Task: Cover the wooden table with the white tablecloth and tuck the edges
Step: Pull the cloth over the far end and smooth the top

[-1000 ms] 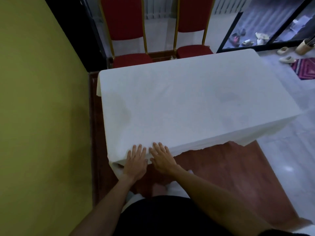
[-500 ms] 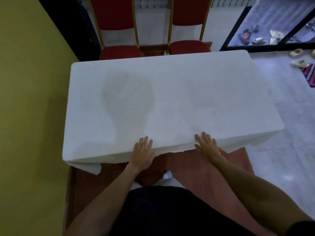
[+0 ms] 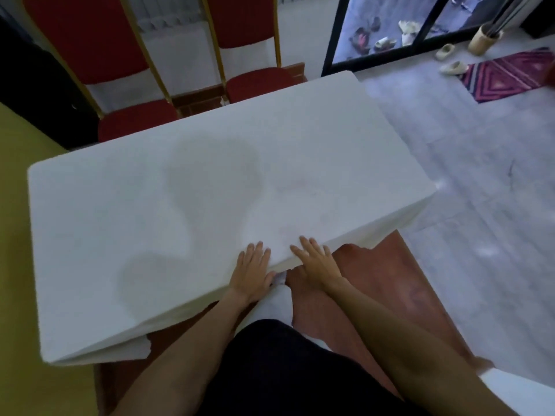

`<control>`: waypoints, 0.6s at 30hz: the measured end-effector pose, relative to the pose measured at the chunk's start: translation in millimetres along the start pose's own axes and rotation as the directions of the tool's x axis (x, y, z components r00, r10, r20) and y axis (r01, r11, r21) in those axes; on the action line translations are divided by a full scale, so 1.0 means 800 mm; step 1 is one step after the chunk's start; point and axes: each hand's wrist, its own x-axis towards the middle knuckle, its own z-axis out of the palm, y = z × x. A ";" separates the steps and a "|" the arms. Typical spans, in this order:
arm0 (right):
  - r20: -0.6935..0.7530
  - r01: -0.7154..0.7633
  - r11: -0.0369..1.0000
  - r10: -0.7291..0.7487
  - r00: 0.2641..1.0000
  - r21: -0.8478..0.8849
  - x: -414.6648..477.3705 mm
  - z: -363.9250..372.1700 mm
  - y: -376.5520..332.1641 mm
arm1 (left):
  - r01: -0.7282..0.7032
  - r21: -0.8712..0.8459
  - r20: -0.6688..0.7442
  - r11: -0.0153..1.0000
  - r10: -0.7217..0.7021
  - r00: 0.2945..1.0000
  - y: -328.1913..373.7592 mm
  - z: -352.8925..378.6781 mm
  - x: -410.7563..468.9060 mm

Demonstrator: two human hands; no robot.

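The white tablecloth [image 3: 210, 199] lies flat over the whole table top, so the wooden table itself is hidden. Its near edge hangs a short way down, with ragged corners at the lower left and right. My left hand [image 3: 251, 273] rests palm down on the cloth at the near edge, fingers spread. My right hand [image 3: 316, 262] lies flat beside it, a little to the right, fingers also apart. Neither hand grips the cloth.
Two red chairs with gold frames, one on the left [image 3: 126, 121] and one on the right [image 3: 255, 82], stand at the table's far side. A yellow wall [image 3: 21, 340] runs close on the left. Reddish wooden floor [image 3: 390, 280] lies under me, grey tiles, a patterned rug [image 3: 510, 76] and shoes to the right.
My hands slid along the near edge, apart and then together again further right. The view swung, so the table now sits tilted and more to the left.
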 end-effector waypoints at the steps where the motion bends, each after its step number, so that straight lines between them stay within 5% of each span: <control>1: 0.001 -0.040 0.999 0.040 0.999 0.009 -0.001 -0.005 0.029 | -0.027 0.004 0.002 1.000 0.027 1.000 0.011 -0.002 0.013; 9: -0.014 -0.315 0.940 0.319 0.948 0.131 0.008 -0.059 0.194 | -0.138 0.148 0.018 0.979 0.136 0.990 0.104 -0.017 0.131; 18: 0.029 -0.264 0.958 0.262 0.965 0.108 0.065 -0.135 0.312 | -0.191 0.114 0.057 0.975 0.186 0.981 0.244 -0.064 0.302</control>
